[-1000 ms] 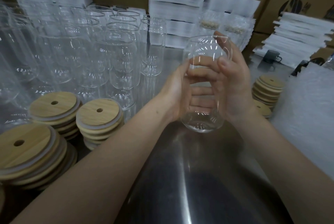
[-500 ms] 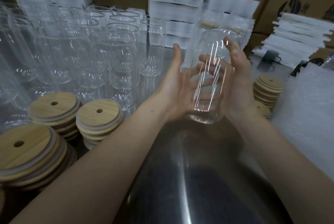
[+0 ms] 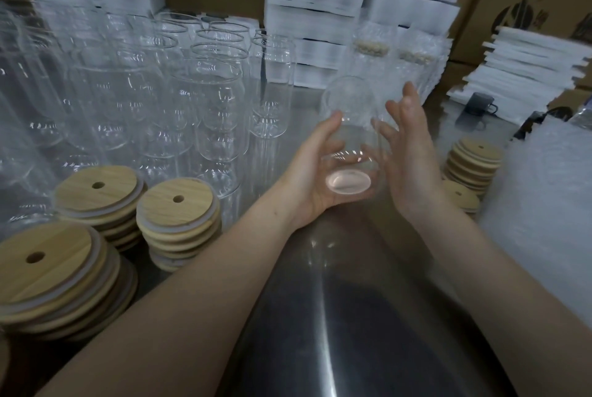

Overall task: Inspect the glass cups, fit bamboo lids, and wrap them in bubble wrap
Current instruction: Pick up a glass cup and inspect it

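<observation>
Glass cup [image 3: 349, 140] now tipped, base toward camera; left hand [image 3: 315, 172] grips it, right hand [image 3: 408, 156] splayed loose alongside. Inspection ongoing.

Rows of glass cups [image 3: 205, 102] stand left on the steel table [image 3: 352, 316], bamboo lid stacks [image 3: 177, 220] before them. One cup [image 3: 349, 140] centre, between left hand [image 3: 315, 172] and right hand [image 3: 407, 153]. Bubble wrap [image 3: 544, 204] right; boxes [image 3: 314, 12] behind.

Glass cups [image 3: 211, 108], lid stacks [image 3: 177, 220] crowd left.
</observation>
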Available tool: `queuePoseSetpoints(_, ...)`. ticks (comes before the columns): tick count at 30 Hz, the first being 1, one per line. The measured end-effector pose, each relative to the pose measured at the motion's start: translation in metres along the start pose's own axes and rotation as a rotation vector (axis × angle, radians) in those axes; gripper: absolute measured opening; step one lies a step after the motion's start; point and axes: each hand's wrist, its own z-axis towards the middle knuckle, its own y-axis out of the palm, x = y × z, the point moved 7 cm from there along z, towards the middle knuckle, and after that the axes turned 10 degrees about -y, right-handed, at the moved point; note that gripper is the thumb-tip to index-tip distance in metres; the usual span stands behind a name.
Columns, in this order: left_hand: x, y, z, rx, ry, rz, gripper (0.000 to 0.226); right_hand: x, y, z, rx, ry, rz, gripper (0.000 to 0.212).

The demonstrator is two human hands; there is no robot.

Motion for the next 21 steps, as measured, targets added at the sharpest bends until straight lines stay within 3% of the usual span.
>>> queuePoseSetpoints(3,0.004,-0.005,0.0,-0.023,0.026,-0.143,0.068,-0.019,0.019,-0.01,-0.231,-0.261,-0.224,0.059)
queuePoseSetpoints(8,0.0,-0.005,0.002,-0.08,-0.043,-0.363,0.101,-0.02,0.04,-0.026,-0.473,-0.478,-0.59,0.094)
queuePoseSetpoints(10,-0.001,-0.002,0.003,-0.141,-0.053,-0.371,0.11,-0.019,0.04,-0.025,-0.449,-0.501,-0.637,0.093)
queuePoseSetpoints(15,0.0,-0.001,0.006,-0.215,-0.054,-0.324,0.108,-0.025,0.034,-0.023,-0.313,-0.586,-0.704,0.08)
queuePoseSetpoints(21,-0.002,0.007,0.003,-0.283,-0.029,-0.154,0.061,-0.033,0.029,-0.026,-0.157,-0.684,-0.784,0.072)
